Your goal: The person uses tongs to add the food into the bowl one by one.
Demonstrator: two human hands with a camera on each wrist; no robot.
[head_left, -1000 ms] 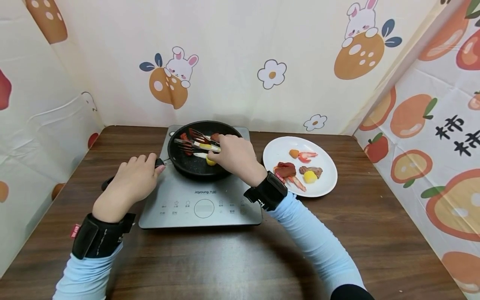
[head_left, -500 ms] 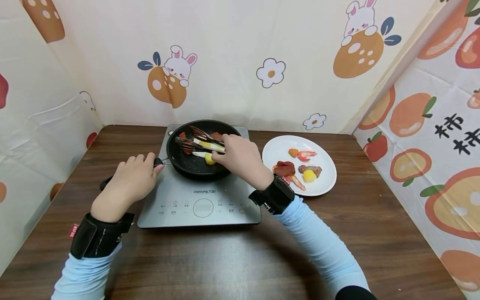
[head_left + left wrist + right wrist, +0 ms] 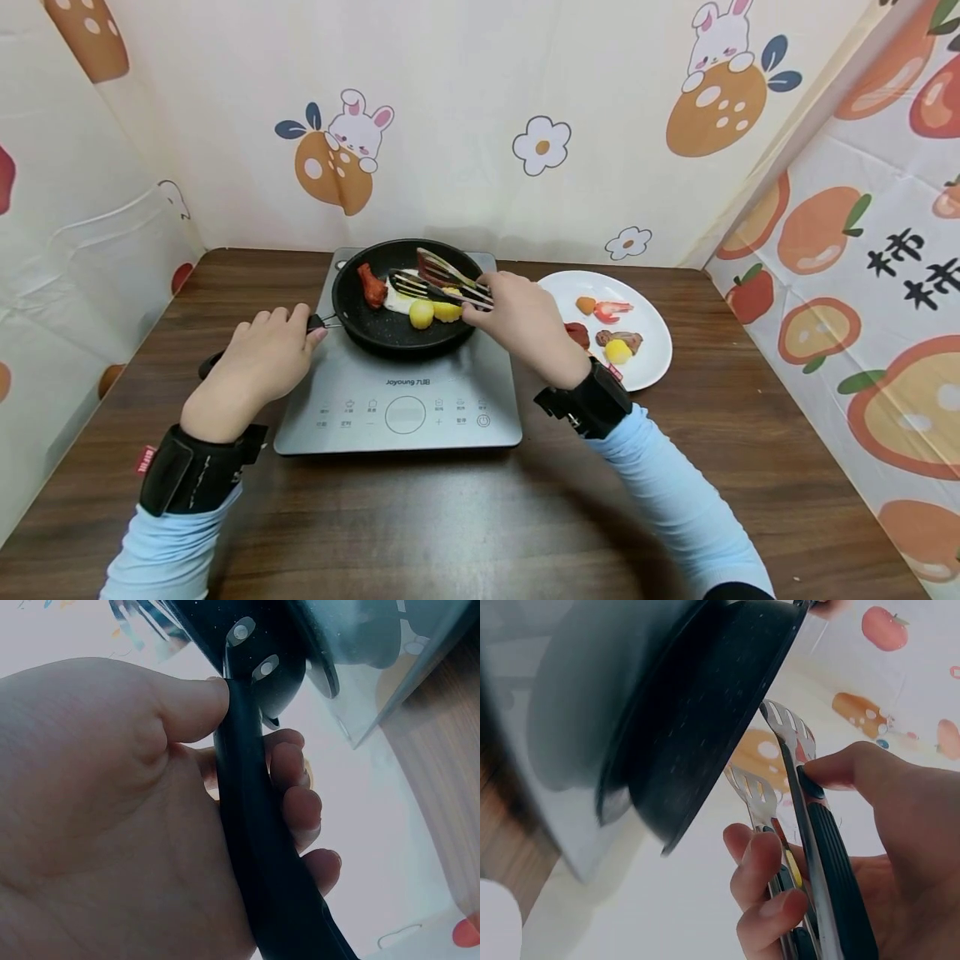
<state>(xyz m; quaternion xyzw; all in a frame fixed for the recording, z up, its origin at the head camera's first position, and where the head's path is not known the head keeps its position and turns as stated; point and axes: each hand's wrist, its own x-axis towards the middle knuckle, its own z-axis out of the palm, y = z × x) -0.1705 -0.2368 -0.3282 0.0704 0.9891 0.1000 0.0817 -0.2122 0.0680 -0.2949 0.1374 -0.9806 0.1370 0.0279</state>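
Observation:
In the head view, my left hand [image 3: 258,367] grips the black handle [image 3: 244,787] of a frying pan [image 3: 378,332], fingers and thumb curled round it in the left wrist view. My right hand [image 3: 528,321] holds metal tongs [image 3: 814,847] with slotted, fork-like heads and dark grips. The tongs reach over the pan's right side, and their two heads stand apart. Inside the pan lie a red-brown drumstick [image 3: 372,286], a white fried egg [image 3: 397,302] and yellow lumps [image 3: 422,314]. A reddish slice shows behind the tines; whether the tongs touch it I cannot tell.
The pan stands on a silver induction cooker [image 3: 405,400]. To its right, a white plate [image 3: 652,333] bears several food pieces, partly hidden by my right hand. Patterned cloth [image 3: 465,133] backs the brown wooden table [image 3: 420,525].
My right hand has moved right with the tongs, from the pan's middle to its right side. The drumstick and egg now show more. My left hand keeps its grip on the handle.

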